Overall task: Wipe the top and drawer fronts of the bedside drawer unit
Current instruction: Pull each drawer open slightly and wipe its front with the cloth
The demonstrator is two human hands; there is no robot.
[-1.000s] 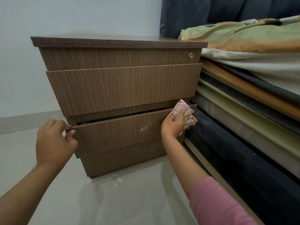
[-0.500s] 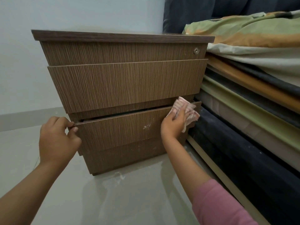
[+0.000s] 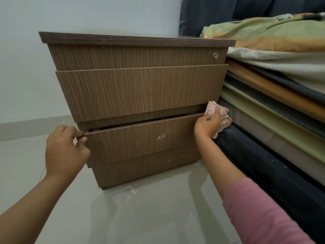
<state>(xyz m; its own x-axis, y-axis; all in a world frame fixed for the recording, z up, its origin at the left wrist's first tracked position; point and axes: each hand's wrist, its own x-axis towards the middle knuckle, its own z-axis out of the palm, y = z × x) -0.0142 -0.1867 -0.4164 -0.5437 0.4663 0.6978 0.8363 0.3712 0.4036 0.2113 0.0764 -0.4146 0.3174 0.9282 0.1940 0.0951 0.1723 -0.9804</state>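
Three drawer fronts show on the bedside drawer unit (image 3: 139,88), which stands on the floor against the bed; the lowest front (image 3: 140,138) stays pulled slightly out, as a second ago, so its top edge is reachable. My left hand (image 3: 65,152) still pinches its left corner while my right hand (image 3: 208,125) holds the one cloth (image 3: 221,113) at its right corner, barely shifted since.

Left of the drawer unit (image 3: 140,88) the pale floor (image 3: 21,155) and wall (image 3: 26,67) leave open room. In front of it the floor lies bare. Right of it the stacked mattresses (image 3: 281,110) press close against its side, leaving only a tight slot. Its lowest drawer (image 3: 140,138) stands slightly out, a thin dark gap above its front.
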